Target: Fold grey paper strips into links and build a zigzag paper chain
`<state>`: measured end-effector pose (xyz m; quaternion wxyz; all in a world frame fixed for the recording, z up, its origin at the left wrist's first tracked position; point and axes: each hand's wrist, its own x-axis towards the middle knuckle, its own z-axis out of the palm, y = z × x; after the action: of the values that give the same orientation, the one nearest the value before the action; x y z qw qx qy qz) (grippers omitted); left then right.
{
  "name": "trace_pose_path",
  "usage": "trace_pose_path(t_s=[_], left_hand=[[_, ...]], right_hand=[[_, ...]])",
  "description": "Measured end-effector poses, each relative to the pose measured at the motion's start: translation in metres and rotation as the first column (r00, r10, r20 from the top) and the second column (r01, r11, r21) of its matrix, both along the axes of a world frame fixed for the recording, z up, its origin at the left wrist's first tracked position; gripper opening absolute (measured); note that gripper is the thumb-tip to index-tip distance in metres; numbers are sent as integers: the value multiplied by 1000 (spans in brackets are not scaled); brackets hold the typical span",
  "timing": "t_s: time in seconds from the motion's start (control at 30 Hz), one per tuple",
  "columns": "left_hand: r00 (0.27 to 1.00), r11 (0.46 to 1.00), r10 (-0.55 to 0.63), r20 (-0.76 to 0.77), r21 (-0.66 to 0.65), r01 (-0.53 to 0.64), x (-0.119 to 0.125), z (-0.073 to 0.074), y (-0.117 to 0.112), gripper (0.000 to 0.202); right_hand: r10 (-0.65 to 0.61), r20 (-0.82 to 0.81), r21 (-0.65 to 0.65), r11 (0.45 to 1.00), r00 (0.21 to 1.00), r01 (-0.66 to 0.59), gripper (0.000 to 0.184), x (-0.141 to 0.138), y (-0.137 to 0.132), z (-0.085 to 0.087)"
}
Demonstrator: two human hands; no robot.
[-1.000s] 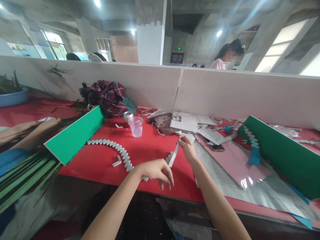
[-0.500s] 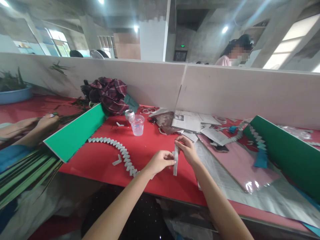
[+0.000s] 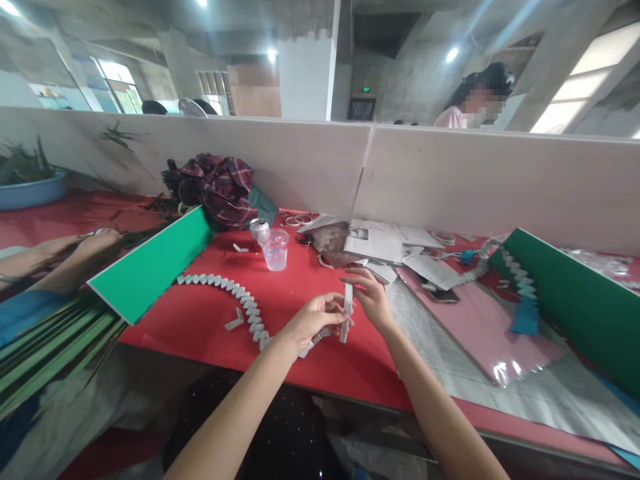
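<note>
My left hand [image 3: 317, 319] pinches a pale paper strip [image 3: 346, 317], held upright above the red table. The fingers of my right hand [image 3: 371, 299] are around the strip's top end, the thumb on its near side. A zigzag chain of folded paper [image 3: 245, 300] curves across the table to my left wrist. More of it shows under my left hand, and whether it joins the strip is hidden. A loose folded paper piece [image 3: 234, 320] lies beside the chain.
Behind my hands stand a plastic cup [image 3: 275, 250] and a can [image 3: 259, 230]. Papers [image 3: 375, 241], a pink folder [image 3: 480, 327] and a phone [image 3: 445, 295] lie right. Green dividers [image 3: 150, 263] flank the space. A co-worker's hands [image 3: 97, 247] are at left.
The strip has moved slightly left and up, its lower end now higher. My right fingers have shifted left over its top. The chain's end now shows beneath my left hand.
</note>
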<state>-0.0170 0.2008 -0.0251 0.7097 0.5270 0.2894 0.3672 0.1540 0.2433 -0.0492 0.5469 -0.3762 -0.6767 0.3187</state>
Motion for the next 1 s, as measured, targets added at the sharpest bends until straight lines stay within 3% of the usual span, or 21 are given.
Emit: trace_pose_path(t_s=[0.17,0.3,0.47,0.53,0.73,0.87,1.0], left_hand=[[999,1000,-18,51,11,17,-2,2,-1,30],[1000,1000,-20,19,9,20,0,5,-2,29],[993,993,121,14,-11,-121,2,-3,5,24],[969,972,232,84,-40,-230,1,-10,11,24],[858,882,471,204,-90,-463,-4,-16,24,26],[821,849,528,216,-95,-520,-4,-14,24,27],[810,851,523,267,-104,-515,-3,-19,26,26]], right_hand=[[-28,31,41,999,999,27,27,1,1,-5],[-156,31,48,987,987,154,29,1,3,-8],[-240,23,-1,971,970,240,19,1,5,-9],[-222,35,-36,974,975,223,13,1,4,-9],[-30,122,-69,997,992,39,19,-2,-3,-6],[75,142,-114,992,987,-59,21,-5,-6,-5],[134,96,-153,981,986,-119,20,-6,-7,-5]])
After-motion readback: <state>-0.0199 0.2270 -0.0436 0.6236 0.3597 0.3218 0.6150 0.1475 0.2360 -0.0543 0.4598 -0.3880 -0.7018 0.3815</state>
